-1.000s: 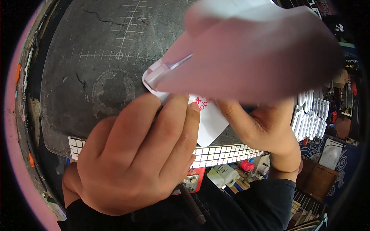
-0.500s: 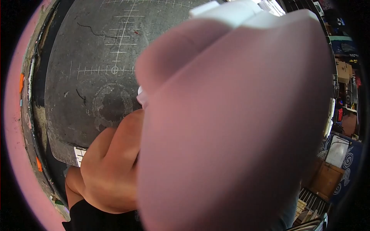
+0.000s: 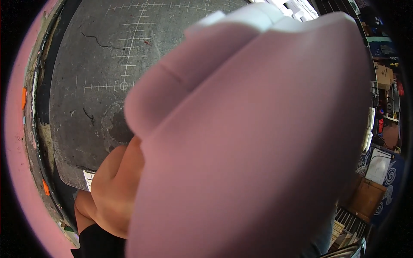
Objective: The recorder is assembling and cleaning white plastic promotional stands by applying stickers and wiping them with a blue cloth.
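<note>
A large pale pink cloth (image 3: 249, 150), smooth and blurred from being so close, fills the middle and right of the head view. It looks like a garment, but its kind does not show clearly. A thick rounded fold (image 3: 180, 77) runs along its upper left, paler at the top. At lower left my bent left arm (image 3: 109, 185) comes out of a black sleeve (image 3: 101, 241) and passes behind the cloth. My left hand is hidden there, and my right hand cannot be seen either.
Beneath lies a dark grey board (image 3: 94, 60) with white ruled lines, a few loose threads and a worn ring mark. A pink edge (image 3: 17, 142) with orange clips curves along the left. Right of the cloth stand a cardboard box (image 3: 383, 75), a brown wooden panel (image 3: 368, 198) and slatted racks.
The cloth's rounded fold has swung left and down, covering more of the board and of my left arm. The board's marks sit slightly lower and further left in the picture.
</note>
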The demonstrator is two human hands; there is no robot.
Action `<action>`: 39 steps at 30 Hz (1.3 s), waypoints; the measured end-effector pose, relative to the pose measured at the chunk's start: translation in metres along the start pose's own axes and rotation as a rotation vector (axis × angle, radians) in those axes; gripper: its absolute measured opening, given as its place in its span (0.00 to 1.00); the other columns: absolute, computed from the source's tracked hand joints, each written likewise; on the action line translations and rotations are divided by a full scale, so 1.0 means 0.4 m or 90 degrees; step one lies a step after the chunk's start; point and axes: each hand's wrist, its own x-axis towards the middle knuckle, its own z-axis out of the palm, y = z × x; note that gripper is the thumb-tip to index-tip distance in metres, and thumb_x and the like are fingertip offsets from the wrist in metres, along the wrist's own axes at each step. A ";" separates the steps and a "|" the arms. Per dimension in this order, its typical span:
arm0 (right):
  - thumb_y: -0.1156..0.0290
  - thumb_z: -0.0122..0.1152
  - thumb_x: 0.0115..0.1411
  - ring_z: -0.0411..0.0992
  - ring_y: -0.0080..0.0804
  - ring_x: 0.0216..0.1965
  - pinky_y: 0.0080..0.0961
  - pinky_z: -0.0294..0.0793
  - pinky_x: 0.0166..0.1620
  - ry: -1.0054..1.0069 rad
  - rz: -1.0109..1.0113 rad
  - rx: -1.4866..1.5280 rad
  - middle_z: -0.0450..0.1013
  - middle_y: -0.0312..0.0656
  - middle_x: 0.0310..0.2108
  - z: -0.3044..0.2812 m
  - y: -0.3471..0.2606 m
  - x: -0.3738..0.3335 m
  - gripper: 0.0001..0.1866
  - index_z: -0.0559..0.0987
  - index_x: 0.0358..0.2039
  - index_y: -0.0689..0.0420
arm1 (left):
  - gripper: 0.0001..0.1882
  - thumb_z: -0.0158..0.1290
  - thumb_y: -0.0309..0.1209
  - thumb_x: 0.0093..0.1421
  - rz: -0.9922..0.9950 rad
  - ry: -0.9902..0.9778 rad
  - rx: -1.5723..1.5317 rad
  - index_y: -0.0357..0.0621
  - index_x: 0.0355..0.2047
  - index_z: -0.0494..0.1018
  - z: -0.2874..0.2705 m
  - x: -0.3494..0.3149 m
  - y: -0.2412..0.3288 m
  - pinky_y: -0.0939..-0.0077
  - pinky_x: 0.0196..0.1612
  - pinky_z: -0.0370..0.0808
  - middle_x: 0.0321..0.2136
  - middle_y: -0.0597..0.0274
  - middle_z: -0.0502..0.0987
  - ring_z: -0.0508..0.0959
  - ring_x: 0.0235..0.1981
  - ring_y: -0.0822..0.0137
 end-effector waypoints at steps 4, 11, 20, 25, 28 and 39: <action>0.82 0.73 0.56 0.73 0.38 0.22 0.32 0.69 0.25 0.043 0.035 0.108 0.71 0.40 0.27 0.010 0.015 -0.003 0.09 0.80 0.30 0.58 | 0.28 0.64 0.50 0.56 0.006 0.076 0.006 0.54 0.54 0.88 0.017 0.008 0.004 0.70 0.47 0.84 0.53 0.65 0.82 0.79 0.44 0.63; 0.82 0.73 0.55 0.73 0.39 0.23 0.33 0.69 0.26 0.050 -0.022 0.091 0.71 0.40 0.27 0.022 0.032 -0.002 0.09 0.80 0.31 0.58 | 0.27 0.63 0.50 0.59 -0.017 0.007 -0.007 0.55 0.56 0.87 -0.003 0.004 0.006 0.66 0.46 0.83 0.53 0.65 0.81 0.80 0.44 0.61; 0.82 0.73 0.55 0.80 0.42 0.30 0.32 0.76 0.35 -0.071 -0.010 -0.025 0.80 0.43 0.34 -0.037 0.002 0.002 0.09 0.85 0.38 0.60 | 0.28 0.62 0.51 0.60 0.016 -0.010 -0.028 0.54 0.56 0.86 -0.002 -0.007 -0.009 0.65 0.43 0.82 0.53 0.61 0.81 0.82 0.41 0.60; 0.79 0.74 0.52 0.82 0.47 0.33 0.33 0.78 0.39 -0.077 -0.010 -0.066 0.84 0.45 0.36 -0.035 0.004 -0.008 0.12 0.87 0.39 0.60 | 0.28 0.62 0.51 0.59 -0.010 -0.027 -0.027 0.54 0.56 0.86 -0.005 -0.009 -0.003 0.64 0.42 0.82 0.53 0.60 0.80 0.82 0.40 0.60; 0.80 0.73 0.52 0.82 0.46 0.33 0.34 0.78 0.38 -0.066 0.009 -0.024 0.83 0.44 0.35 -0.028 0.009 -0.007 0.12 0.87 0.38 0.60 | 0.28 0.62 0.52 0.59 -0.011 -0.030 -0.030 0.54 0.56 0.86 -0.004 -0.012 -0.005 0.65 0.42 0.81 0.53 0.59 0.80 0.81 0.40 0.60; 0.84 0.73 0.57 0.71 0.24 0.24 0.23 0.66 0.28 -0.033 0.029 0.063 0.75 0.38 0.27 -0.015 0.014 0.004 0.06 0.84 0.29 0.61 | 0.29 0.61 0.53 0.60 0.013 0.003 -0.021 0.50 0.56 0.83 0.006 -0.012 -0.013 0.65 0.40 0.80 0.53 0.59 0.80 0.80 0.39 0.58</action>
